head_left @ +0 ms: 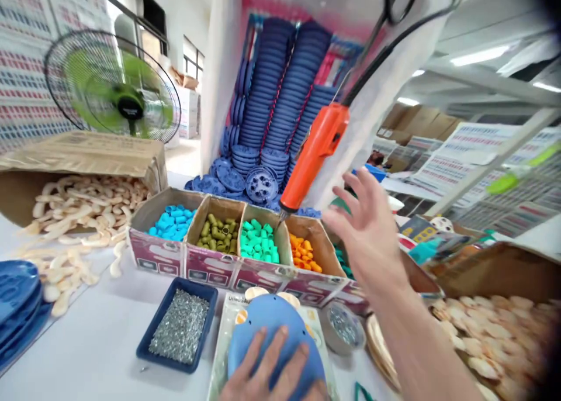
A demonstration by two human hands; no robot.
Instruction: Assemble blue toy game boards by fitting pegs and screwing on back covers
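My left hand [276, 369] lies with its fingers spread on a round blue plastic plate [274, 316] that has small holes near its rim. Under the plate is a flat printed package [221, 336], with cream-coloured pieces showing at its far edge. My right hand [366, 225] is raised with fingers apart, holding nothing, to the right of an orange electric screwdriver [313, 155]. The screwdriver hangs from a black cable, its bit pointing down over the compartment of green plastic pieces [259, 242].
Cardboard compartments hold blue [173, 223], olive [219, 235] and orange pieces [304, 253]. A dark tray of screws [179, 325] and a small cup of screws [344, 328] flank the package. Boxes of cream parts [87, 202] stand at both sides. Blue plates [274, 85] are stacked behind; a fan [111, 91] stands left.
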